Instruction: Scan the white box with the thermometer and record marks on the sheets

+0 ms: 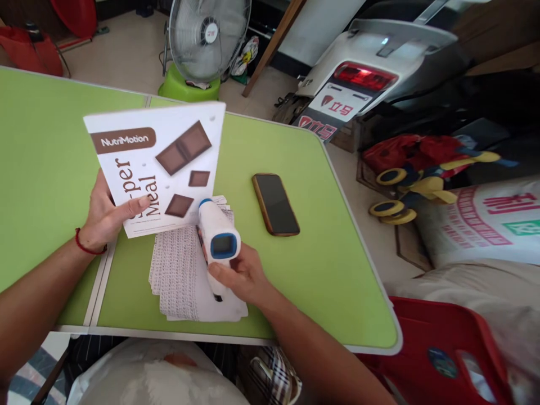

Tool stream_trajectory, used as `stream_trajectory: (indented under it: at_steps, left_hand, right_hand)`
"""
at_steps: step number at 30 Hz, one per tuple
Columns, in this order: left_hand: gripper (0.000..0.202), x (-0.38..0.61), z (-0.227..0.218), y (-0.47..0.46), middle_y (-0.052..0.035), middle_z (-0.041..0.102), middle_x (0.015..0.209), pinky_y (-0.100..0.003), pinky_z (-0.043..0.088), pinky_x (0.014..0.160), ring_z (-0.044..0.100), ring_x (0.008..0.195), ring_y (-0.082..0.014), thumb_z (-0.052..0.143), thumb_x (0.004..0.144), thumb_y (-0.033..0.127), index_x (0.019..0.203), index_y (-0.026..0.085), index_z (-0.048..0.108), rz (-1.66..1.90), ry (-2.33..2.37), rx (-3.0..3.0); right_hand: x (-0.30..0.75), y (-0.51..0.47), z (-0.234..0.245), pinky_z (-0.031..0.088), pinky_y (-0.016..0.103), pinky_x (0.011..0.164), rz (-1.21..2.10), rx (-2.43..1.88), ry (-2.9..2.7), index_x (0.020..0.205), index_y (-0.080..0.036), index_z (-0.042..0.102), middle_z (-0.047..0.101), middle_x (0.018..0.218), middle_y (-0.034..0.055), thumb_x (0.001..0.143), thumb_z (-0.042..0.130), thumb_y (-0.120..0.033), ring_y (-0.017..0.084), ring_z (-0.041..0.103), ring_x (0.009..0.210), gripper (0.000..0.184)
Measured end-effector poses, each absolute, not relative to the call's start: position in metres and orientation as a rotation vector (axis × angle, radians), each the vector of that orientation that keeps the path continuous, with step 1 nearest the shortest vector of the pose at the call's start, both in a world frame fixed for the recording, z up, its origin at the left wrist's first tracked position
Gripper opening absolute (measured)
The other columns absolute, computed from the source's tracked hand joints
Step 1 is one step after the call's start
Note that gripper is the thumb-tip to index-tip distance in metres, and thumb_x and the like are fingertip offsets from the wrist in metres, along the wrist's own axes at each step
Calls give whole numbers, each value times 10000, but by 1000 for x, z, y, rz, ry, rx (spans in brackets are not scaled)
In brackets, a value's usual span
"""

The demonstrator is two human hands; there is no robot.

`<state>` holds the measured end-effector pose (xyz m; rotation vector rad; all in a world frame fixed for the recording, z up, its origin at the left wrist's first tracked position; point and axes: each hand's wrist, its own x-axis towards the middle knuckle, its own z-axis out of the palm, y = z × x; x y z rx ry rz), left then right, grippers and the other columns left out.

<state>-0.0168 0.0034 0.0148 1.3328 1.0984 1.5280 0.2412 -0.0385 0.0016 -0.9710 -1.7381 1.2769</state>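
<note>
Right of the handheld device [219, 242], phone [276, 203], broad tabletop margin [324, 230].

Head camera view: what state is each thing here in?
NutriMotion pack: raised, printed front showing, held by the left hand.
White-and-blue device: gripped by the right hand; no readout legible.
Printed sheets: stacked, edges uneven.
Phone: lying flat, screen dark.
Fan: standing on a green stool; can't tell if running.
</note>
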Motion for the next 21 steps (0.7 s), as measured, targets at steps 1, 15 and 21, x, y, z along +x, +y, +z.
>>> stream_trajectory:
  at_steps: [1,15,21]
  left_hand:
    - [610,-19,15,6,-61,626,1087,-449,515,838,620,986,-269,869,646,371,1106,194,510,1582,1109,1347]
    - [864,-47,8,22,-69,390,1202,-533,361,1055,428,1212,-288,826,644,614,1154,197,266,1681,1582,1845]
    - [818,-47,12,24,-91,349,1185,-512,380,1070,404,1231,-270,798,692,552,1156,190,231,1804,1531,1957]
  right_hand:
    - [245,-35,3,483,293,623,1208,-1046,-1773,880,-207,607,630,746,10,787,643,-393,159,550,663,211]
    - [272,-6,-17,451,348,648,216,-1833,-2190,1088,-169,637,705,936,122,811,583,-413,277,632,829,373]
    - [273,-7,-15,482,440,748,-103,-1713,-2181,1132,-117,618,656,975,174,794,601,-397,327,596,912,439]
